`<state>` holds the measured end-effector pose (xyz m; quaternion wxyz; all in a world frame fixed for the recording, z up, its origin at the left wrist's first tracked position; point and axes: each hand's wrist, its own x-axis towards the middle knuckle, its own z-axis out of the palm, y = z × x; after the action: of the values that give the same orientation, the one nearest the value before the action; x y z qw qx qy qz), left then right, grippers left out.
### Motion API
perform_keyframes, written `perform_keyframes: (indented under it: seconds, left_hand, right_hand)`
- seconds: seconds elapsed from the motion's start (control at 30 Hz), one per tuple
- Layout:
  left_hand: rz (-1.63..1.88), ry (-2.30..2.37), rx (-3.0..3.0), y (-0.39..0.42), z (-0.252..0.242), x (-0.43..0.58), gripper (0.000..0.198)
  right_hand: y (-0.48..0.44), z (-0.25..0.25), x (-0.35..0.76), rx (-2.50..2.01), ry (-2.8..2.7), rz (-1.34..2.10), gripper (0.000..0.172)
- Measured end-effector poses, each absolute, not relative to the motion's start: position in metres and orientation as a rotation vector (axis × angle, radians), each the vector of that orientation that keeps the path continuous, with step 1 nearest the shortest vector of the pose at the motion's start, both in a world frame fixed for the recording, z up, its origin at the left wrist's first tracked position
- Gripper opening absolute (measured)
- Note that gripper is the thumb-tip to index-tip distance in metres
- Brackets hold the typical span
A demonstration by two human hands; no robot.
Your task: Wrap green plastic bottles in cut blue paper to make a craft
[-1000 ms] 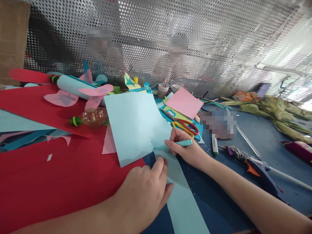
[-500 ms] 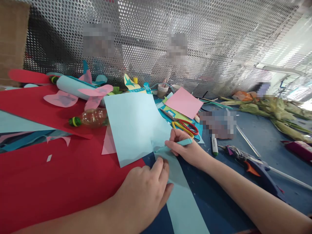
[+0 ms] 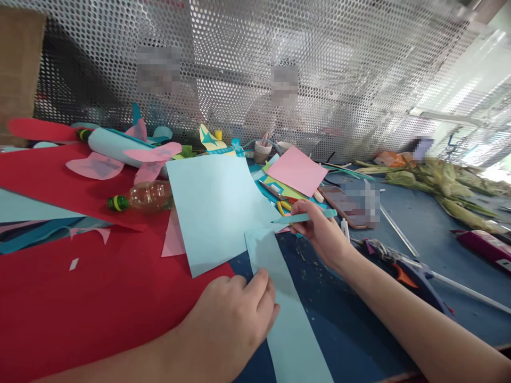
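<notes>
A long light blue paper strip (image 3: pixel 295 319) runs from the bottom edge up to a larger light blue sheet (image 3: pixel 215 207). My left hand (image 3: pixel 239 314) presses on the strip's left side, its fingers bent and held close together. In my right hand (image 3: pixel 319 231) is a light blue felt-tip pen (image 3: pixel 297 217), closed between thumb and fingers. The pen's tip points left, over the sheet's right corner; whether it touches cannot be made out. Behind my right hand lie scissors (image 3: pixel 284 206) with red and yellow handles, partly hidden.
Red paper (image 3: pixel 99 303) covers the left side, with a plastic bottle (image 3: pixel 149 197) on it. At right lie a phone (image 3: pixel 347 207), a glue gun (image 3: pixel 415 274) and corn husks (image 3: pixel 451 186). A pink sheet (image 3: pixel 297 170) tops other papers. Perforated metal (image 3: pixel 239 69) stands behind.
My right hand has moved right and up with the pen, off the top of the strip. My left hand stays on the strip, its thumb drawn closer to the fingers.
</notes>
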<state>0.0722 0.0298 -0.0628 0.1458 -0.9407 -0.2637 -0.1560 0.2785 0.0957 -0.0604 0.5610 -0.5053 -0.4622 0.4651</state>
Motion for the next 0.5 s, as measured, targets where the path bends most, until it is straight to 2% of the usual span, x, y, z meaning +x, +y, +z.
perform_keyframes:
  seconds: [0.2,0.5]
  left_hand:
    - [-0.402,-0.836,-2.733,0.0320,-0.0612,0.0718,0.032]
    - [-0.304,-0.884,-2.789,0.0325,-0.0568,0.0718,0.034]
  right_hand:
    - [0.0961,-0.0578,0.2775,-1.232,-1.133,1.014,0.022]
    - [0.0963,-0.0587,0.2790,-1.285,-1.302,0.998,0.040]
